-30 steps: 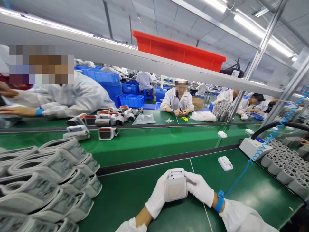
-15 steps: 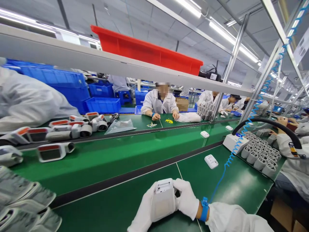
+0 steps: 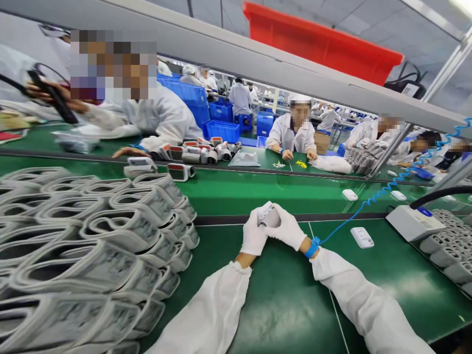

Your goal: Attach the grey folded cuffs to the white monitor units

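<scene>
A wrist blood pressure monitor [image 3: 271, 216], white with a rolled grey cuff, is held between my two gloved hands at the near edge of the conveyor. My left hand [image 3: 253, 234] closes around its left side. On the other side, my right hand [image 3: 289, 229] grips it with thumb and fingers, a blue strap [image 3: 313, 247] around that wrist. My gloves cover much of the monitor, and its screen does not show. To the right on the green table lies a white plastic housing [image 3: 362, 237].
A tall stack of grey cuffs [image 3: 121, 228] fills the left. Finished-looking monitors [image 3: 181, 171] sit across the green conveyor [image 3: 228, 196]. A white box [image 3: 415, 222] stands at right, and a blue coiled cord [image 3: 379, 196] runs to my wrist. Co-workers sit opposite; a red bin [image 3: 320, 44] rests overhead.
My view has swung left, bringing the cuff stack and a co-worker at the left into fuller sight. Both hands have moved forward toward the conveyor, still holding the monitor.
</scene>
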Demonstrator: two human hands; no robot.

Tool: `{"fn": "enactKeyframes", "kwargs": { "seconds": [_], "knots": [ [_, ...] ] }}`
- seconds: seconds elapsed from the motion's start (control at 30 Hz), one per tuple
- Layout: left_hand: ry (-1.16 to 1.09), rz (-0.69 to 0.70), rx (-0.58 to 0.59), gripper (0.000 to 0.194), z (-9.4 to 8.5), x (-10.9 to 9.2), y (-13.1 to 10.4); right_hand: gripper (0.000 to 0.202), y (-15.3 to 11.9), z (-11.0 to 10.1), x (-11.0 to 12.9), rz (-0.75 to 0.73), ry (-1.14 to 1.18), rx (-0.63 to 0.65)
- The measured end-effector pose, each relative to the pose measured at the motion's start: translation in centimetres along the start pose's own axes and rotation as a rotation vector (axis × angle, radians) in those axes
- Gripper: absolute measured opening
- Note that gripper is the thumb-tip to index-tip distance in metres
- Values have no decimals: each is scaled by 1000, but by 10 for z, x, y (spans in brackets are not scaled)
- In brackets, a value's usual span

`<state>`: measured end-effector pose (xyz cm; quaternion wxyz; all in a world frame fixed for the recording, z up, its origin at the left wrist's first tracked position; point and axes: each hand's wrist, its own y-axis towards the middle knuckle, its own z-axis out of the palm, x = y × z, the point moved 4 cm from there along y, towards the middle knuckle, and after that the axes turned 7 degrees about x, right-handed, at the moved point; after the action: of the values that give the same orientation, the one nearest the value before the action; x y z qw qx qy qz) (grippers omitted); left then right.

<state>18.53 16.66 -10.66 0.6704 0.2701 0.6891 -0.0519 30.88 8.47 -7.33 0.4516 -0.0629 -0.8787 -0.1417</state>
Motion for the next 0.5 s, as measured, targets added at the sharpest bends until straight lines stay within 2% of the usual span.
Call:
{"fn": "enactKeyframes", "kwargs": {
  "seconds": [0.1,0.23,0.37,0.5],
  "knots": [
    [72,53,-65,71,-9,5,12,65,45,1,10,20,-126,-29],
    [158,43,-133,69,-14,15,19,45,123,-14,-11,211,-198,-193],
    [198,44,-116,60,-13,20,20,49,183,-30,-38,349,-316,-305],
    [209,17,-94,54,-16,22,22,63,203,-42,-60,425,-445,-287]
  ]
}}
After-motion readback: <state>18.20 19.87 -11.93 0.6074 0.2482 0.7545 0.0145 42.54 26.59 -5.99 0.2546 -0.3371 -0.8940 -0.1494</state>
